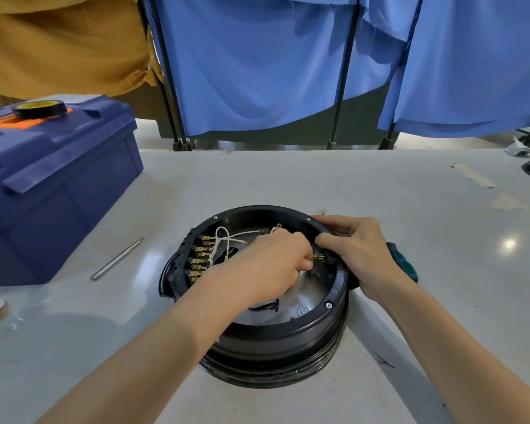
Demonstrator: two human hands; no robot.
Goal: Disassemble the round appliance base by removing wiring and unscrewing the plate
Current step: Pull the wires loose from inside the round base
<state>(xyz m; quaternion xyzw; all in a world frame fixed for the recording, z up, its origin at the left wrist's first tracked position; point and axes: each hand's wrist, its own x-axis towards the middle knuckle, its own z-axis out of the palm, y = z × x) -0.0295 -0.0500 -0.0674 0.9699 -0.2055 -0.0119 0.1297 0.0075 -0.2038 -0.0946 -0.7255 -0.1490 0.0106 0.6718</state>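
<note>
The head camera looks down on a white counter (380, 191). One round black base (276, 341) sits by the middle of the near edge, open side up. Three rim screws (328, 305) show: two on the far side and one on the near right.

Inside, along the left wall, one black block carries a row of brass spade terminals (200, 259). I count five or six, and the forearm covers the near end. Thin white wires (224, 235) loop from them, and two loose ends carry ring lugs (262, 230).

The left hand (270, 264) reaches into the base. Its fingers are curled tight, with the tips closed on the left end of one small brass connector (319, 257). The right hand (360, 250) grips the base at its right side, fingers wrapped over the rim and thumb inside, next to that connector.

One screwdriver handle (404, 264), teal and black, lies just right of the base and is partly under the right hand. One thin metal rod (117, 259) lies between the base and one blue toolbox (52, 191) at the left edge. One roll of black tape (39, 109) rests on the toolbox lid.

Blue cloths (257, 62) hang on a rack beyond the far edge, with a tan cloth (58, 47) to their left.
</note>
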